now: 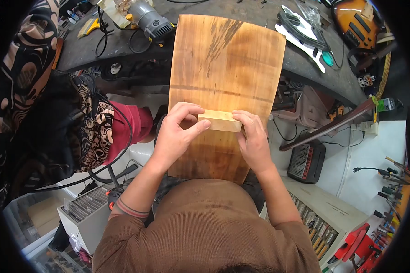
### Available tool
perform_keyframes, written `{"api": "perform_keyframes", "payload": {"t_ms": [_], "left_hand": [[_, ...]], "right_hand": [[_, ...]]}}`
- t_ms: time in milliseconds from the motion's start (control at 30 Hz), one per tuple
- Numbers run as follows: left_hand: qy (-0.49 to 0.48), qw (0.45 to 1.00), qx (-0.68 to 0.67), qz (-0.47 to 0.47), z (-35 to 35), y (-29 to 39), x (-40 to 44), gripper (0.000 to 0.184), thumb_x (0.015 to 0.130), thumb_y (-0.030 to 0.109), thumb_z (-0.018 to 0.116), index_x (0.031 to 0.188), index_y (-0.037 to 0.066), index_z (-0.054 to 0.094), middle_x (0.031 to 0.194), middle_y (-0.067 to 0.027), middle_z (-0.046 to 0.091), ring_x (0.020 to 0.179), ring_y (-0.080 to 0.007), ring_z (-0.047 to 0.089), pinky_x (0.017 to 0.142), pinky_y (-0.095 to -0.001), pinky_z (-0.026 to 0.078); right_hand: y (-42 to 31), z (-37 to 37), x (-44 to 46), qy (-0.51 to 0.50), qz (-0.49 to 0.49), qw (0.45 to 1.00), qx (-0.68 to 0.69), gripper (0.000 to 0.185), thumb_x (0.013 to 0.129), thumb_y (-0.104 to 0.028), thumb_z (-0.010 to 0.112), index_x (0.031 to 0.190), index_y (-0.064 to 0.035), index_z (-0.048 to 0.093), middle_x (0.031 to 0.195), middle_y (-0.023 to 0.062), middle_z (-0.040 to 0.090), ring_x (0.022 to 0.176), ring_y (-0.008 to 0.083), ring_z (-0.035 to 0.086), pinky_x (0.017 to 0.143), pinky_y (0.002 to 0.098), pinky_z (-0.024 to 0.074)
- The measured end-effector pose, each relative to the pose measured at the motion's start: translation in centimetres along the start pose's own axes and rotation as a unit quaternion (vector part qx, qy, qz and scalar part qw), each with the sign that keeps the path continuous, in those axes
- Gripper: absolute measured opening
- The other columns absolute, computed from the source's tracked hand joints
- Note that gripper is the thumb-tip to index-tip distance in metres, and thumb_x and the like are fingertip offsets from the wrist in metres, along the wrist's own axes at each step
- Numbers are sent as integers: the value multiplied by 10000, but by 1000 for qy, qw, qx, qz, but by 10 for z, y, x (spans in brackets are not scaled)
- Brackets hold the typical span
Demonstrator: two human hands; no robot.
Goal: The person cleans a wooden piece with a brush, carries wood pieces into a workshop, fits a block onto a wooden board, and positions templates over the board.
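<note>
A small pale wooden block (pixel 219 121) is held level between my two hands, over the middle of a large wooden board (pixel 228 63). My left hand (pixel 180 129) grips the block's left end, with the thumb on its near face. At the right end, my right hand (pixel 253 136) has its fingers on the top edge and side. The board stretches from my lap towards the workbench and bears dark streaks near its far end and a dark line across it. Whether the block touches the board cannot be made out.
A dark workbench (pixel 136 59) holds a grey power tool (pixel 150 20), a yellow brush (pixel 89 27) and a white-and-black guitar-shaped piece (pixel 300 38). A sunburst guitar body (pixel 357 22) lies back right. Another person (pixel 91 123) is at the left. A speaker (pixel 306 161) stands right.
</note>
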State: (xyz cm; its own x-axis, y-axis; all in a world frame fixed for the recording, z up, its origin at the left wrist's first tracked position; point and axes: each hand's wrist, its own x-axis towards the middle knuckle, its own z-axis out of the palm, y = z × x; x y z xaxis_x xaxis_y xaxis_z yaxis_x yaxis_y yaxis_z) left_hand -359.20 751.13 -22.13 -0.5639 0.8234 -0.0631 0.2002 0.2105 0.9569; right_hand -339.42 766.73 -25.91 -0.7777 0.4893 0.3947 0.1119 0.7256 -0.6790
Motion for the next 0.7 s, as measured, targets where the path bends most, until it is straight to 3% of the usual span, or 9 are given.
{"api": "perform_keyframes", "payload": {"t_ms": [100, 200, 300, 400, 433, 567, 600, 700], "left_hand": [[5, 1000, -21, 7, 1, -5, -1, 268, 987, 102, 837, 1209, -21, 749, 1226, -64, 677, 971, -133, 724, 900, -284, 571], [1, 1000, -21, -15, -2, 1, 0, 288, 973, 137, 846, 1200, -15, 753, 1191, -72, 683, 1041, -175, 710, 971, -324, 558], [15, 977, 210, 29, -10, 6, 2, 498, 917, 247, 895, 1314, 12, 708, 1296, -114, 642, 1253, -274, 616, 1113, -420, 489], [124, 951, 280, 49, -2, 11, -2, 751, 839, 356, 940, 1448, 55, 619, 1437, -156, 545, 1394, -356, 462, 1202, -496, 390], [110, 945, 305, 37, -3, 4, -3, 985, 822, 398, 955, 1610, 78, 459, 1583, -194, 423, 1511, -407, 364, 1264, -529, 333], [136, 968, 211, 15, -2, -11, -1, 1257, 792, 429, 981, 1718, 11, 241, 1670, -284, 341, 1586, -439, 326, 1308, -548, 290], [122, 979, 164, -10, -3, -13, 0, 1310, 795, 432, 985, 1728, -19, 184, 1682, -298, 323, 1598, -440, 324, 1318, -537, 289], [89, 995, 33, -39, -3, -30, 4, 1405, 799, 439, 996, 1731, -91, 89, 1706, -322, 293, 1603, -426, 347, 1323, -492, 307]], "right_hand": [[-1, 0, 1, 1, 2, 1000, 0, 550, 851, 158, 692, 1353, -50, 602, 1351, 157, 699, 1232, 393, 663, 1049, 485, 555], [0, 1, 1, 0, 8, 1000, 6, 551, 848, 161, 689, 1351, -49, 604, 1350, 158, 700, 1233, 394, 663, 1048, 485, 556], [-2, 0, 3, -1, 7, 1000, 6, 559, 849, 153, 692, 1363, -48, 605, 1345, 161, 704, 1234, 395, 665, 1054, 480, 555], [-8, -7, 0, 6, 21, 1000, 12, 565, 869, 108, 702, 1405, -41, 602, 1359, 169, 698, 1259, 387, 660, 1090, 471, 538], [-12, -12, -1, 15, 30, 999, 19, 568, 880, 83, 707, 1424, -39, 599, 1382, 175, 684, 1287, 381, 648, 1111, 470, 525], [-16, -26, -14, 104, 110, 986, -70, 596, 927, -13, 713, 1506, -33, 570, 1519, 191, 579, 1419, 359, 559, 1200, 474, 451], [-14, -28, -17, 120, 178, 976, -34, 600, 955, -51, 714, 1532, -38, 550, 1594, 190, 488, 1479, 361, 491, 1222, 479, 422], [1, -24, -19, 169, 268, 941, 115, 566, 973, -73, 727, 1511, -47, 554, 1577, 196, 489, 1458, 359, 504, 1195, 469, 438]]}}
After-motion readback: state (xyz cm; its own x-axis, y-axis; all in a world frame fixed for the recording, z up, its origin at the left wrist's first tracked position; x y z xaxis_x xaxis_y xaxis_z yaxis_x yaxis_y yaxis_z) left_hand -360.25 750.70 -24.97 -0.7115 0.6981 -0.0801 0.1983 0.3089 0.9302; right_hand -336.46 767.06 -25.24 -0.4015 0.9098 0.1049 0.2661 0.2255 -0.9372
